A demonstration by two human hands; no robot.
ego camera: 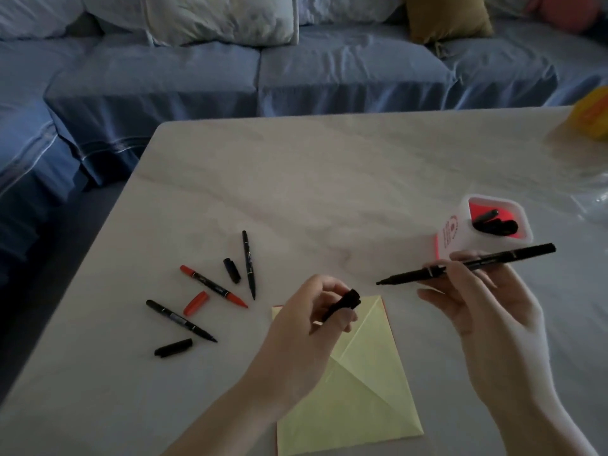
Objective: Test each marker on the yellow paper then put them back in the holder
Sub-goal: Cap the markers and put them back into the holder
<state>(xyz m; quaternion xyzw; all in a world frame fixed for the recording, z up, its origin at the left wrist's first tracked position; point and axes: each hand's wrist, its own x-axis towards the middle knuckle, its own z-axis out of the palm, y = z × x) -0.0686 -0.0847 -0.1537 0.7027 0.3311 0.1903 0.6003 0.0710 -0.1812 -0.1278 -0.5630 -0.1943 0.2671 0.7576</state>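
Observation:
My right hand [483, 311] grips an uncapped black marker [467, 264], held level above the table with its tip pointing left. My left hand [312, 320] pinches a black cap [343, 303] over the top corner of the folded yellow paper [358, 399]. The white holder [460, 238] with a red inside stands just behind my right hand and contains a few black markers. On the table to the left lie an uncapped red marker [214, 287], two uncapped black markers [249, 264] [181, 320], a red cap [196, 303] and two dark caps [232, 270] [173, 348].
The pale marble table [329, 192] ends at a rounded corner at the far left. A blue sofa [256, 70] with cushions stands behind it. A yellow object [592, 116] and clear plastic [592, 195] sit at the table's right edge.

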